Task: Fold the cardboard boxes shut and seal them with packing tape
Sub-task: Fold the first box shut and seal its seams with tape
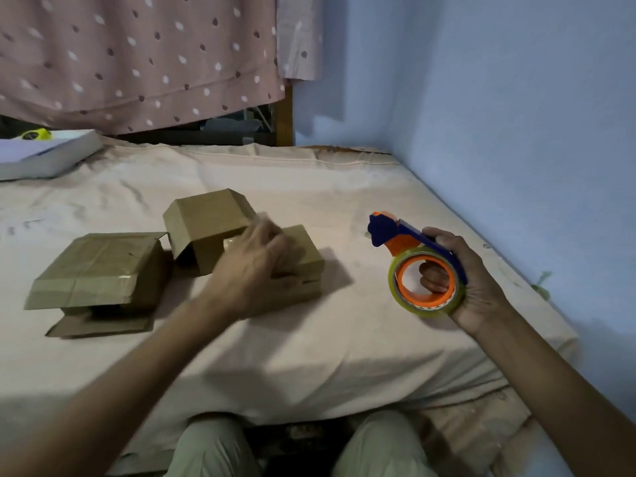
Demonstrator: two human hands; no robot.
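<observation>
Three brown cardboard boxes lie on the bed. The left box (99, 266) has tape across its top and a flap spread out below it. The middle box (206, 225) lies tilted with an open side. My left hand (254, 270) reaches over the small right box (306, 256) and touches it; the hand is blurred, so its hold is unclear. My right hand (461, 280) grips a blue and orange tape dispenser (413, 256) holding a roll of clear tape, lifted above the bed to the right of the boxes.
The bed sheet (344, 339) is pale and wrinkled. A white flat box (48, 156) with a yellow-green object (36, 134) on it sits at the far left. A blue wall (516, 132) borders the right. A dotted pink curtain (137, 56) hangs behind. My knees show at the bottom.
</observation>
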